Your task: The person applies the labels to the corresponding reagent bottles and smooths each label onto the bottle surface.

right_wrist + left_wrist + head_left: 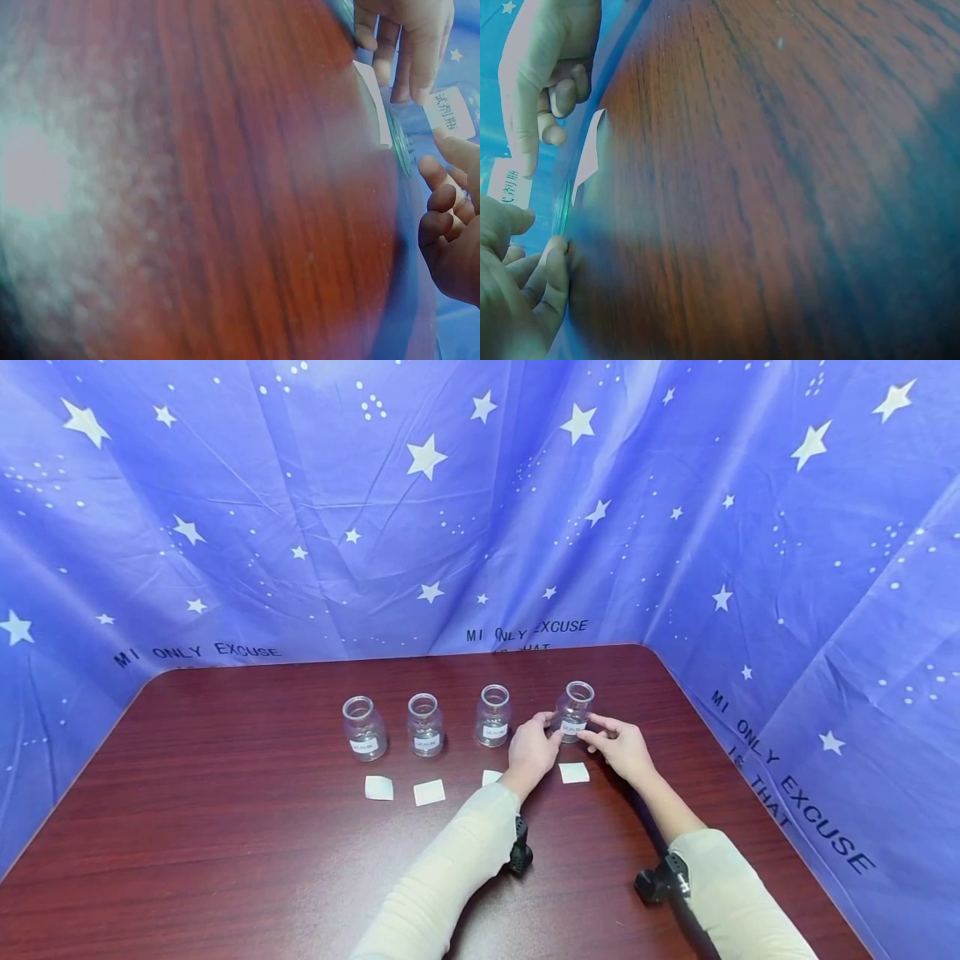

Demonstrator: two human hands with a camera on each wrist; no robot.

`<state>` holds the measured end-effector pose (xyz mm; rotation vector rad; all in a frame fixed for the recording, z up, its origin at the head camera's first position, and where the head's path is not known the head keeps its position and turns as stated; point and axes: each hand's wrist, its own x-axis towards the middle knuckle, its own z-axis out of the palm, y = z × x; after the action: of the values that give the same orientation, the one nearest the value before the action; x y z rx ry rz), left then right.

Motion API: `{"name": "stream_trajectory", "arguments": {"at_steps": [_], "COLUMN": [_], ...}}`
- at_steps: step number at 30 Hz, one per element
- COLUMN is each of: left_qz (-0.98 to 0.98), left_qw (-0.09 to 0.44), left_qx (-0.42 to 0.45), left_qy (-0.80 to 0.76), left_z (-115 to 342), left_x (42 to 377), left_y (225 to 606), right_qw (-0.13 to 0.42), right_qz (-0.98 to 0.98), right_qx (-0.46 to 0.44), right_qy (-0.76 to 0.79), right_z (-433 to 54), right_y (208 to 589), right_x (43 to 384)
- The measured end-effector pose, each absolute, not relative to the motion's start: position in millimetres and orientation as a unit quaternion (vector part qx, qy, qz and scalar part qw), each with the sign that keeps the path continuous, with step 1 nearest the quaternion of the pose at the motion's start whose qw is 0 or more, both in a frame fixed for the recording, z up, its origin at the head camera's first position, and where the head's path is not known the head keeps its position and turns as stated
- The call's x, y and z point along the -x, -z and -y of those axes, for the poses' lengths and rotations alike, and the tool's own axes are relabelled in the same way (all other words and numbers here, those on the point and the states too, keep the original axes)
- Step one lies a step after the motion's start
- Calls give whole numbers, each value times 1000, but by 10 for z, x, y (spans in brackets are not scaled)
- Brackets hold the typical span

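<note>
Both hands are at the rightmost clear glass jar (579, 693), which stands upright on the table without a lid. A white label (450, 112) with handwritten characters sits on its front. My left hand (534, 747) holds the jar from the left, its thumb at the label's edge. From the other side, my right hand (621, 750) grips it, with thumb on the label's right edge and fingers by the glass. Just in front of this jar lies a blank white paper piece (574, 772).
Three more labelled open jars stand in a row to the left: one glass jar (493, 706), a second jar (425, 718) and a third jar (363, 722). White paper pieces (429, 792) lie before them on the dark red wooden table (225, 843). A starry blue curtain (315, 510) surrounds the table.
</note>
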<state>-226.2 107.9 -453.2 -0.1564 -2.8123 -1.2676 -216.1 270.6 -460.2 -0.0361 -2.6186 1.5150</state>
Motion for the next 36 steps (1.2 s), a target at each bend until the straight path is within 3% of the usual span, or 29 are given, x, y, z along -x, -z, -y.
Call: {"name": "stream_trajectory", "arguments": {"at_steps": [19, 36], "left_qz": [897, 900], "left_qw": [41, 62], "left_qx": [60, 93], "left_qy": [436, 421], "left_z": [-1016, -1017], "left_x": [2287, 2266], "left_y": [4491, 4490], "right_qw": [60, 69], "right_qz": [863, 844], "right_qx": [1, 0], "right_qy": [-501, -531], "right_z": [-2738, -2787], "right_y": [4406, 4521], "right_x": [2096, 2140]}}
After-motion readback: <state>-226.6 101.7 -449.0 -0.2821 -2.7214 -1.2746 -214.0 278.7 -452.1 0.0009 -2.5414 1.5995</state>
